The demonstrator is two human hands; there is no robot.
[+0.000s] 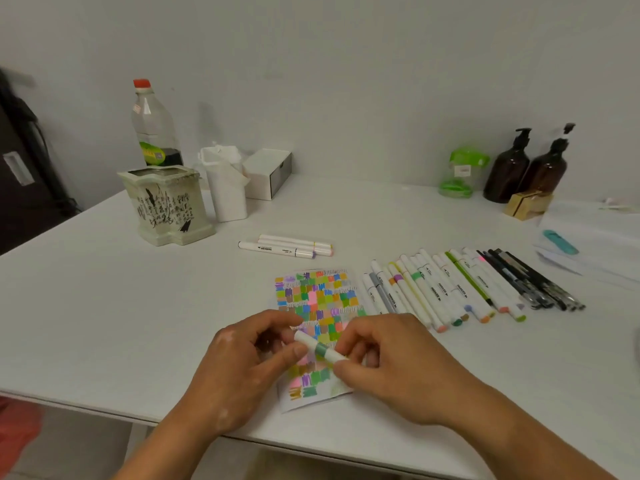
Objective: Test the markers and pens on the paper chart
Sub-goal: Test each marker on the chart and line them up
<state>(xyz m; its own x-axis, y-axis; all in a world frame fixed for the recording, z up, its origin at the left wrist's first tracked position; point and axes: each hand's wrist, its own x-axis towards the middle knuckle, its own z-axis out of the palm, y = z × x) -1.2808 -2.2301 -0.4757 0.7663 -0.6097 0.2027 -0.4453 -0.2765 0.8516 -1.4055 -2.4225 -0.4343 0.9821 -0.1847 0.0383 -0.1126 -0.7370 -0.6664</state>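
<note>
Over the chart (317,299): white marker (320,348), green band
Left hand (242,368): grip pinching marker's left end
Right hand (391,362): grip pinching right end

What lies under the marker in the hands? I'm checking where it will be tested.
The paper chart, covered in colour swatches, lies under the marker. Both hands hide part of the chart's lower rows.

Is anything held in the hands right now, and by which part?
Yes: one white marker with a green band, over the paper chart. The left hand pinches one end, the right hand the other.
</note>
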